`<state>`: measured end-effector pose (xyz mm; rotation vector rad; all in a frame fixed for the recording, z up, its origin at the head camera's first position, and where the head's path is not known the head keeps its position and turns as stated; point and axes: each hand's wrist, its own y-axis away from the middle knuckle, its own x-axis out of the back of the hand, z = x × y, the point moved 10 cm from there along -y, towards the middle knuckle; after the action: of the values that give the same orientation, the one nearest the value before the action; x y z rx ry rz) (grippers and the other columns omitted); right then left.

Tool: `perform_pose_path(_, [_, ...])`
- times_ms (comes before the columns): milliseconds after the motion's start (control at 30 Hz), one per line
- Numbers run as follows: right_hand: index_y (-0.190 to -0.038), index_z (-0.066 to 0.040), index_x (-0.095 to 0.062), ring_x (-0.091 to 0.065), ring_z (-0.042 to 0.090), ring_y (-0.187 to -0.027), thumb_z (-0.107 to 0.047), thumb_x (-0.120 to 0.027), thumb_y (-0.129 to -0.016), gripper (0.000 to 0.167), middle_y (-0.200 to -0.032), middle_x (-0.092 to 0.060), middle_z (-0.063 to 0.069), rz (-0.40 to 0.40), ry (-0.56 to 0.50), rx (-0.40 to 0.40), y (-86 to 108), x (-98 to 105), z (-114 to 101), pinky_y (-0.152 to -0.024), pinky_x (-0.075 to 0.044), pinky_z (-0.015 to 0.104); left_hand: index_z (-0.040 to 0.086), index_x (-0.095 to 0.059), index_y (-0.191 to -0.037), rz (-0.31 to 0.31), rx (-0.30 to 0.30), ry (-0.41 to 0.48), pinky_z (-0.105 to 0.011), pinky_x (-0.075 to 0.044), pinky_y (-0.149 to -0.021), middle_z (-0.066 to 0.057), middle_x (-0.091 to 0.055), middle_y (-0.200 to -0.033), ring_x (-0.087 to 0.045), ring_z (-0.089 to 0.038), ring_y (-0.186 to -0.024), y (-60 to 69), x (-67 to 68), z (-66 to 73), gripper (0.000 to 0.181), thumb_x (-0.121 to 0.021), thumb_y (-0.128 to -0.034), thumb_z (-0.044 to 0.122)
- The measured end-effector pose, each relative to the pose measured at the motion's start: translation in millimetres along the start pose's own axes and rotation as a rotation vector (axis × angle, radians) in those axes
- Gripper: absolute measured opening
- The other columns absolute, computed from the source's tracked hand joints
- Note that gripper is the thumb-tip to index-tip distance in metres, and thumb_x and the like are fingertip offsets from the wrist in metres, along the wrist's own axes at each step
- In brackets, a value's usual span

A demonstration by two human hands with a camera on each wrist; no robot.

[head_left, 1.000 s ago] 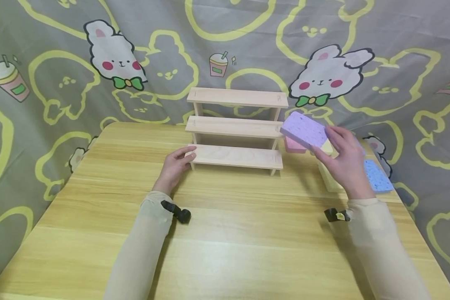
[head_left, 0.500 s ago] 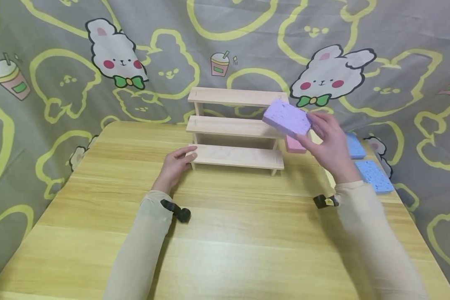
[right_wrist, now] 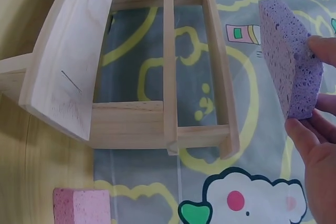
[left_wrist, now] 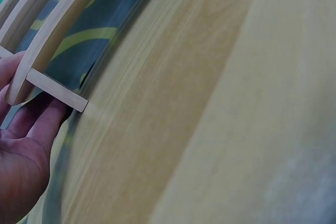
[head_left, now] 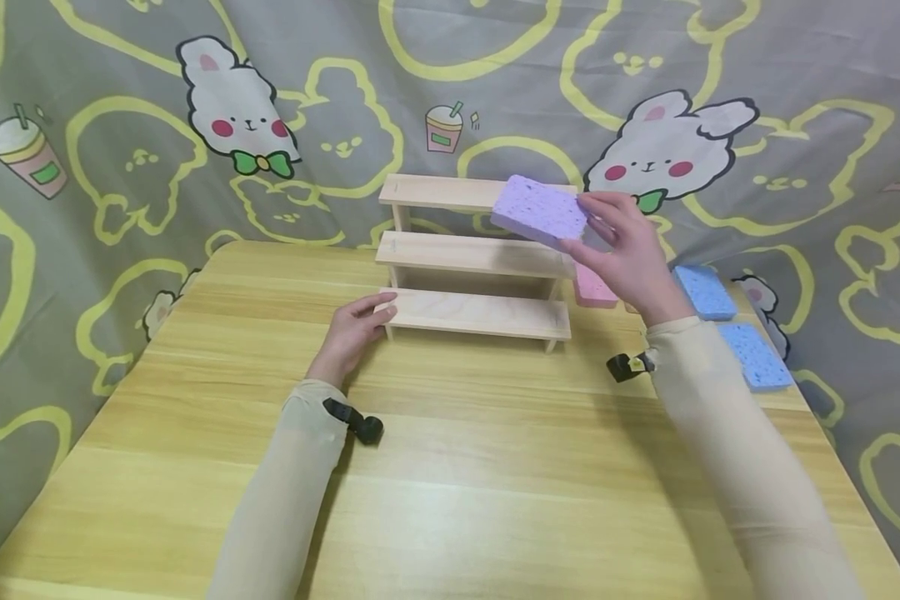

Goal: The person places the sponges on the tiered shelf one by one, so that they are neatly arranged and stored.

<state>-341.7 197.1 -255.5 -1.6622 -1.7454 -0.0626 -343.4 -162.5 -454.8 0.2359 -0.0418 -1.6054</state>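
A three-tier wooden display shelf stands at the back of the table. My left hand grips the left end of its lowest tier; in the left wrist view, fingers wrap around the board end beside a leg. With thumb and fingers, my right hand pinches the right end of a purple sponge. That sponge is in the air, tilted, overlapping the top tier's right part in the head view. The right wrist view shows the purple sponge apart from the shelf.
A pink sponge lies right of the shelf. Two blue sponges sit near the table's right edge, partly beside my right forearm. Behind the table hangs a grey patterned curtain.
My right hand has carried the purple sponge left and up, from beside the shelf to the top tier's height. My left hand stays on the lowest tier.
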Motion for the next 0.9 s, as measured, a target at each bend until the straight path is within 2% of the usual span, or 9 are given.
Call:
perform_pose_path(133, [-0.140,-0.004,-0.054,-0.046,0.021,-0.130,-0.009,-0.078,-0.086,0.059,-0.140,-0.046,0.005,-0.037,-0.048,-0.017,-7.3,-7.5,4.7,-0.106,-0.040,0.028,0.001,-0.060,-0.133,-0.003,-0.002,-0.012,-0.031,-0.049,-0.097,-0.005,-0.038,-0.153,-0.051,-0.022,-0.125,0.6,0.3,0.1,0.042,-0.069,-0.0934,0.009])
perform_pose_path(200, [-0.140,-0.003,-0.053,-0.046,0.024,-0.131,-0.008,-0.077,-0.086,0.059,-0.141,-0.046,0.006,-0.066,-0.065,-0.023,-8.2,-11.7,-0.2,-0.106,-0.040,0.029,0.001,-0.059,-0.133,-0.005,-0.005,-0.017,-0.032,-0.048,-0.098,-0.005,-0.037,-0.153,-0.049,-0.021,-0.127,1.0,0.5,0.1,0.042,-0.069,-0.0937,0.010])
perform_pose_path(300, [-0.140,-0.004,-0.053,-0.047,0.024,-0.130,-0.009,-0.077,-0.087,0.059,-0.141,-0.047,0.005,-0.100,-0.059,-0.026,-12.5,-15.9,1.2,-0.105,-0.041,0.030,0.001,-0.059,-0.134,-0.006,-0.006,-0.017,-0.032,-0.047,-0.099,-0.004,-0.037,-0.154,-0.048,-0.020,-0.128,1.0,0.8,-0.4,0.042,-0.069,-0.0939,0.010])
perform_pose_path(533, [-0.137,-0.004,-0.057,-0.050,0.019,-0.126,-0.011,-0.080,-0.084,0.059,-0.139,-0.050,0.004,-0.134,-0.094,-0.038,-29.2,-22.6,9.8,-0.102,-0.044,0.027,0.001,-0.060,-0.133,-0.004,-0.013,-0.004,-0.031,-0.048,-0.099,-0.005,-0.038,-0.153,-0.048,-0.022,-0.128,-0.8,1.3,-1.5,0.042,-0.070,-0.0932,0.010])
perform_pose_path(667, [-0.136,-0.004,-0.058,-0.051,0.019,-0.123,-0.013,-0.082,-0.082,0.059,-0.138,-0.051,0.004,-0.157,-0.101,-0.039,-37.6,-29.4,7.3,-0.101,-0.045,0.029,0.001,-0.059,-0.134,-0.003,-0.012,-0.023,-0.032,-0.046,-0.100,-0.005,-0.037,-0.153,-0.046,-0.021,-0.130,-0.8,1.9,-2.8,0.043,-0.070,-0.0935,0.012])
perform_pose_path(900, [-0.134,-0.002,-0.059,-0.049,0.017,-0.124,-0.010,-0.083,-0.081,0.059,-0.138,-0.051,0.005,-0.159,-0.137,-0.054,-52.5,-38.8,3.4,-0.100,-0.045,0.026,0.003,-0.062,-0.132,0.007,-0.019,-0.024,-0.032,-0.048,-0.099,-0.005,-0.039,-0.152,-0.050,-0.022,-0.126,-1.2,2.6,-2.3,0.042,-0.071,-0.0925,0.013])
